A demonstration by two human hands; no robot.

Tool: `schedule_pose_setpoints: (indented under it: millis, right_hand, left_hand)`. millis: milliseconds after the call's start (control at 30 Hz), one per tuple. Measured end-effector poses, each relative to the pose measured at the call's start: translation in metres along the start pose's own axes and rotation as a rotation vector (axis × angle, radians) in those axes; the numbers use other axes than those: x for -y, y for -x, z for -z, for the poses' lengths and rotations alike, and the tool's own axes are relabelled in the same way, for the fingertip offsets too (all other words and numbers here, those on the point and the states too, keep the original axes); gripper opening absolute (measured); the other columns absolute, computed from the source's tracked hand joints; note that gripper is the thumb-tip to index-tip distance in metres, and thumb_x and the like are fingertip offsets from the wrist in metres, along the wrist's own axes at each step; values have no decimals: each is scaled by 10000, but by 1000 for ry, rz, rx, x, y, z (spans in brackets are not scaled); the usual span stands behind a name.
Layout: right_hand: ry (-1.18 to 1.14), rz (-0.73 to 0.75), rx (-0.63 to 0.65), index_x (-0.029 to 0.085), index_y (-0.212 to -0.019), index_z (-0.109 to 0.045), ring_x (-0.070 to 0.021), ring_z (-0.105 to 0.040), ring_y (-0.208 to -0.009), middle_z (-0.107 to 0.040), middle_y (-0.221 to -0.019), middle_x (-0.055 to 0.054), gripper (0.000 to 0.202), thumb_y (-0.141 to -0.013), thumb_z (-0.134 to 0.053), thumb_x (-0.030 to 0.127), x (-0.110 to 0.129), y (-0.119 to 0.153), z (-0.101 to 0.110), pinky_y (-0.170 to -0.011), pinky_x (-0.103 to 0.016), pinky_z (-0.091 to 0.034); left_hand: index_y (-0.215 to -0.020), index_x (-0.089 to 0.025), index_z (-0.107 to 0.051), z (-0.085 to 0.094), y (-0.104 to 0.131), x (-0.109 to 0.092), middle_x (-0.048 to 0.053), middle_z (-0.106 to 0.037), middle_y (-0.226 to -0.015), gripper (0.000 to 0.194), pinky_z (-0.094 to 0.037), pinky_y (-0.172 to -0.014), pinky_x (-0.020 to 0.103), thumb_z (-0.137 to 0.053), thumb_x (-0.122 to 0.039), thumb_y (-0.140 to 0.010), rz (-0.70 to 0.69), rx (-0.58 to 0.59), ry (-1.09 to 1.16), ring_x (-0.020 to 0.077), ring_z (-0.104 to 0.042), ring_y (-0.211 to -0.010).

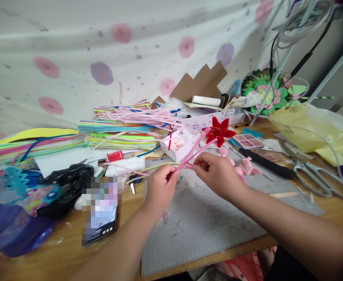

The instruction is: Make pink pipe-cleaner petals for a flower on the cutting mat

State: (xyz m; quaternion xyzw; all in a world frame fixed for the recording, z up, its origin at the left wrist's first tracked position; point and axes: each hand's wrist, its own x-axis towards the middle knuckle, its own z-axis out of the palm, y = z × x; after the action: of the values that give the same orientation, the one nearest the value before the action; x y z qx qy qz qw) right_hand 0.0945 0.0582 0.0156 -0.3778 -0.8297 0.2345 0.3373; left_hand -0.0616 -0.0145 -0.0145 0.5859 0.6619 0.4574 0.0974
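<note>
My left hand (161, 187) is closed in a pinch round the lower ends of a few pink pipe cleaners (192, 151). They fan out up and to the right, over the cutting mat (194, 218). Close beside it, my right hand (218, 171) has thumb and finger pressed together at one of the strands; its fingertips partly hide the spot. A red fuzzy flower (219, 132) with a yellow-tipped centre lies just beyond the pink tips. Pink curled petal pieces (249, 168) rest on the mat behind my right wrist.
Bundles of coloured pipe cleaners (121, 134) lie at back left, near a small white box (181, 144). A phone (101, 218) and a black plastic bag (68, 187) are on the left. Scissors (320, 177), a black-handled tool (266, 163) and a yellow bag (311, 125) occupy the right.
</note>
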Motion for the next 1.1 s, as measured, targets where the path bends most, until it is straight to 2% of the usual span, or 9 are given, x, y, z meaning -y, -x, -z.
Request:
schedule_pose_setpoints:
  millis: [133, 267, 367, 467, 567, 767, 900, 1000, 1100]
  right_hand:
    - [127, 57, -6, 157, -734, -536, -104, -467, -489, -547, -559, 17, 53, -721, -584, 176, 3, 1, -2, -473, -222, -289]
    - [106, 169, 45, 156, -758, -556, -122, -511, -548, -568, -619, -2, 94, -695, -552, 87, 3, 3, -6, -510, -237, -343]
    - [-121, 229, 69, 168, -884, -553, -136, -578, -671, -614, -752, -20, 195, -710, -570, 83, -3, 5, -11, -605, -249, -437]
    - [-365, 200, -27, 198, -995, -489, -136, -608, -749, -615, -838, -23, 281, -747, -610, 143, -10, 7, -17, -684, -272, -491]
    - [-550, 246, -85, 235, -1070, -413, -130, -602, -742, -582, -833, -6, 370, -772, -623, 173, -14, 10, -20, -666, -280, -510]
    - [-503, 273, -162, 236, -964, -486, -138, -566, -771, -553, -867, -11, 279, -755, -669, 208, -15, 11, -17, -699, -306, -502]
    - [-549, 259, 42, 214, -1027, -560, -189, -550, -1011, -564, -1093, -75, 229, -808, -611, 257, -14, 5, -17, -820, -339, -484]
    - [-522, 313, 126, 183, -891, -606, -173, -568, -949, -608, -973, -67, 106, -864, -526, 247, -11, 3, -17, -837, -328, -455]
    - [-422, 312, 60, 165, -797, -593, -136, -563, -743, -605, -780, -35, 140, -872, -506, 247, -8, 4, -17, -690, -264, -450]
  left_hand:
    - [-717, -177, -608, -3, 2, 1, 41, -578, -814, 119, -405, -676, 259, -538, -144, -808, -234, -21, -85, 153, -544, -758]
    - [-716, -176, -623, -3, 3, -4, 91, -546, -1063, 103, -417, -810, 309, -564, -143, -794, -314, -63, -29, 186, -540, -927]
    - [-703, -176, -604, -1, 2, -6, 57, -617, -897, 116, -410, -787, 308, -563, -191, -811, -195, 8, 90, 185, -553, -867]
    - [-710, -175, -594, -2, 4, -6, 6, -585, -685, 161, -408, -676, 272, -560, -280, -826, 84, 79, 377, 149, -538, -695]
    - [-745, -168, -621, -6, 5, -7, -6, -586, -675, 157, -400, -659, 242, -588, -306, -811, 267, 130, 682, 119, -523, -661]
    - [-718, -140, -655, -4, 3, -13, 20, -631, -713, 115, -435, -693, 235, -662, -251, -746, 443, 137, 1038, 113, -563, -686]
    - [-740, -149, -671, -3, 4, -13, 15, -634, -710, 105, -451, -693, 239, -674, -254, -740, 460, 202, 1106, 108, -569, -673]
    - [-768, -156, -687, -4, 5, -11, 5, -626, -688, 102, -446, -689, 224, -687, -250, -728, 469, 231, 1105, 99, -562, -668]
    - [-776, -147, -696, -4, 5, -11, 14, -645, -714, 124, -431, -672, 198, -707, -245, -701, 493, 183, 1078, 93, -558, -682]
